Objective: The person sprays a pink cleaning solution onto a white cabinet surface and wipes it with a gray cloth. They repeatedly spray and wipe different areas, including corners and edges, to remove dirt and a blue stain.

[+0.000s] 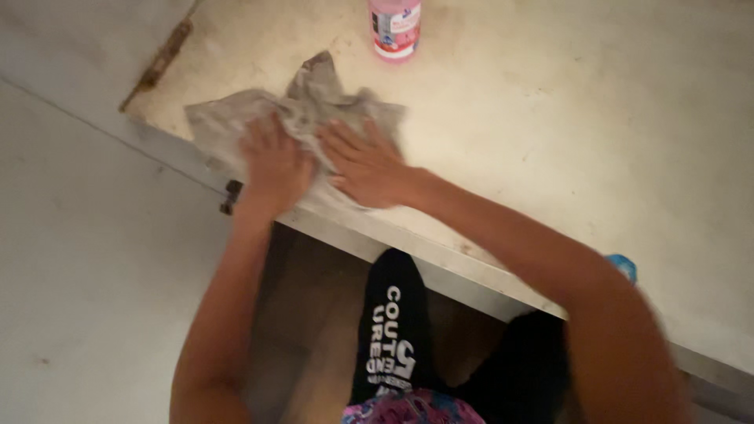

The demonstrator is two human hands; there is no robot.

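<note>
Flat on cloth (302,118) — both hands (322,165).

Two hands (275,165), one grey cloth (314,102), one pink bottle (395,29).

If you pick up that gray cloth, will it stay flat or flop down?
The cloth would probably flop: it already lies crumpled in soft folds under the left hand and right hand. It looks thin, so likely light.
</note>
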